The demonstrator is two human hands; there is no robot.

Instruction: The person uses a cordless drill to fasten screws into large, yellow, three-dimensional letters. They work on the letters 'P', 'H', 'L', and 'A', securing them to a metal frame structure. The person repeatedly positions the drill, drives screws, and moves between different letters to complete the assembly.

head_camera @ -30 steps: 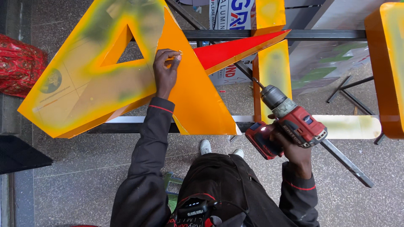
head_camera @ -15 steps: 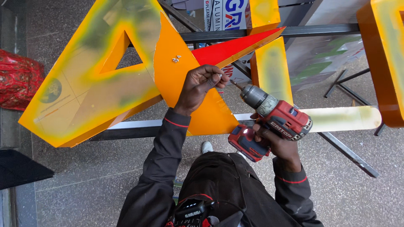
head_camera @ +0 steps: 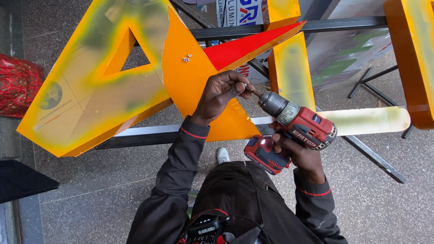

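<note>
left hand (head_camera: 220,96): fingers pinched at the drill's bit tip
right hand (head_camera: 296,151): wrapped tight round the red cordless drill (head_camera: 291,129)
drill spot: just beside the orange sign letter (head_camera: 113,90)
loose screws (head_camera: 186,58): sitting on the letter's face

Glossy plastic, bare metal, speckled stone

Orange letter (head_camera: 190,77) smooth, glossy; drill (head_camera: 294,129) red plastic with metal chuck; floor (head_camera: 90,180) matt, speckled; sleeves (head_camera: 176,176) dark cloth.
</note>
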